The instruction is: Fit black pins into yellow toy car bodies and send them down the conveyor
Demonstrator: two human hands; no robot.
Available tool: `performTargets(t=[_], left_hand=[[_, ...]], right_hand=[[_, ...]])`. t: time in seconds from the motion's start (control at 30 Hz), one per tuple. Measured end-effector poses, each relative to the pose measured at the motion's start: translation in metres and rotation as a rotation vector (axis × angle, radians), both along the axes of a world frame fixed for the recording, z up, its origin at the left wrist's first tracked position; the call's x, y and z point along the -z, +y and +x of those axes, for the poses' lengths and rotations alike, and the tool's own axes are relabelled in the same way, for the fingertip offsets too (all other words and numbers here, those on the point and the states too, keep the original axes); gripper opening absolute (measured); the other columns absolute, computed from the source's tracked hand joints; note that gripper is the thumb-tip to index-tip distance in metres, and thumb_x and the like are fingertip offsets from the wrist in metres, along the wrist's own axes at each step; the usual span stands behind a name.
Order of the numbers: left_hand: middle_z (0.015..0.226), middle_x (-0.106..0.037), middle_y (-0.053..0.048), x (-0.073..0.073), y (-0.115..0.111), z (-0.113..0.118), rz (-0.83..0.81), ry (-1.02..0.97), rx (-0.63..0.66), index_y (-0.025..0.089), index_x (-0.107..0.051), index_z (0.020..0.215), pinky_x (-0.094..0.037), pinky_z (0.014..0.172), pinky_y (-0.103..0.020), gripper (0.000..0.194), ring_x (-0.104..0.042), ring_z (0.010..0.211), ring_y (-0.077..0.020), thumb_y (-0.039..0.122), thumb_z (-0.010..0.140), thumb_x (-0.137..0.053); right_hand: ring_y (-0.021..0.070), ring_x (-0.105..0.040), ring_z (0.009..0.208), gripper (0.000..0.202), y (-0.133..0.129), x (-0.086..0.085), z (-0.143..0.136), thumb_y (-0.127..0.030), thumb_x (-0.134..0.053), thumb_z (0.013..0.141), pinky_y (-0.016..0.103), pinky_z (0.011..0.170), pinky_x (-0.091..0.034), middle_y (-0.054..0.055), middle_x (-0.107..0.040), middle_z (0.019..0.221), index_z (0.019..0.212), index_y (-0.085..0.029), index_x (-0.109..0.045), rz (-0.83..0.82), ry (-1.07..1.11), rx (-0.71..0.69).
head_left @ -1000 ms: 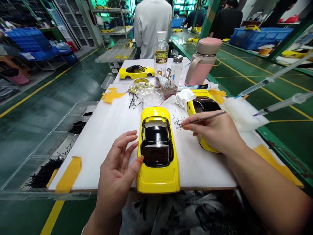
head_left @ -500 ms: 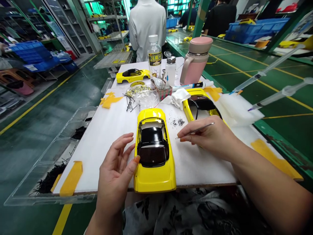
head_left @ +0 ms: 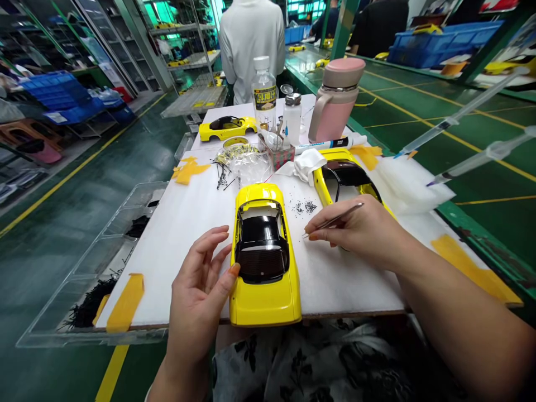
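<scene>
Yellow model car body (head_left: 266, 304), black-roofed, lying lengthwise at the near edge of the counter (head_left: 188, 212); clock positions are read about it. At 8 o'clock, the left hand (head_left: 203, 290) is loosely open, its thumb tip touching the body's side, its fingers half curled. At 9 o'clock, a clear plastic tray (head_left: 54, 339) contains thin black pieces. At 2 o'clock, the right hand (head_left: 364, 231) grips metal tweezers (head_left: 350, 210), their tips just above or on the white surface; which cannot be told. Beyond the tips lie small black specks (head_left: 309, 206). Farther, at 1 o'clock, stand a second car body (head_left: 349, 173) and a pink flask (head_left: 337, 106); at 12, a clear bottle (head_left: 264, 99).
</scene>
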State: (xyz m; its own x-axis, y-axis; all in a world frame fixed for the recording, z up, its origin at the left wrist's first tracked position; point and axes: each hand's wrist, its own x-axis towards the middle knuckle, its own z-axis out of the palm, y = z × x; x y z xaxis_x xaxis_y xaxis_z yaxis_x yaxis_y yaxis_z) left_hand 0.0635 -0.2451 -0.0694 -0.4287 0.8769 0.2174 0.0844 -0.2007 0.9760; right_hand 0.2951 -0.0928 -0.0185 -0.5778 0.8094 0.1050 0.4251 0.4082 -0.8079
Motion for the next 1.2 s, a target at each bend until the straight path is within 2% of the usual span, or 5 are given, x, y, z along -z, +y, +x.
performTargets(t=[0.2,0.53,0.7,1.0,1.2], left_hand=[[0.148,-0.059,-0.006,-0.001,0.000,0.000,-0.002,0.001,0.003,0.031,-0.069,0.127,-0.047,0.119,-0.035,0.039,-0.051,0.144,-0.0253,0.024,0.089,-0.076],[0.147,-0.059,-0.006,-0.002,0.000,0.000,0.006,-0.009,0.010,0.031,-0.070,0.126,-0.047,0.119,-0.035,0.040,-0.051,0.144,-0.0256,0.024,0.088,-0.078],[0.147,-0.059,-0.006,-0.001,0.001,0.000,0.008,0.001,0.013,0.031,-0.069,0.126,-0.048,0.118,-0.033,0.039,-0.050,0.145,-0.0250,0.023,0.089,-0.077],[0.148,-0.059,-0.007,-0.001,0.000,0.000,0.006,-0.004,0.004,0.030,-0.070,0.126,-0.048,0.119,-0.038,0.040,-0.051,0.144,-0.0275,0.025,0.087,-0.079],[0.145,-0.060,-0.006,-0.001,-0.001,0.000,0.015,0.016,0.017,0.031,-0.070,0.126,-0.048,0.118,-0.033,0.038,-0.052,0.143,-0.0242,0.024,0.089,-0.077]], right_hand=[[0.0118,-0.064,0.051,0.005,-0.011,0.002,0.000,-0.020,-0.077,0.077,0.023,0.048,-0.048,0.000,-0.078,0.071,0.076,-0.022,-0.082,-0.053,0.034,0.099],[0.0132,-0.063,0.048,0.010,-0.031,0.019,-0.001,-0.018,-0.074,0.081,0.027,0.048,-0.051,0.002,-0.080,0.076,0.080,-0.021,-0.083,0.077,0.092,0.244],[0.0125,-0.062,0.047,0.013,-0.031,0.017,-0.004,-0.015,-0.074,0.080,0.026,0.047,-0.050,0.000,-0.079,0.072,0.078,-0.023,-0.083,0.077,0.071,0.223],[0.0139,-0.063,0.052,0.009,-0.029,0.017,-0.001,-0.021,-0.075,0.079,0.027,0.051,-0.051,0.002,-0.080,0.076,0.079,-0.023,-0.084,0.002,0.140,0.206],[0.0138,-0.066,0.059,0.010,-0.029,0.020,0.002,-0.020,-0.076,0.078,0.025,0.055,-0.052,0.001,-0.079,0.077,0.080,-0.022,-0.085,0.021,0.167,0.123]])
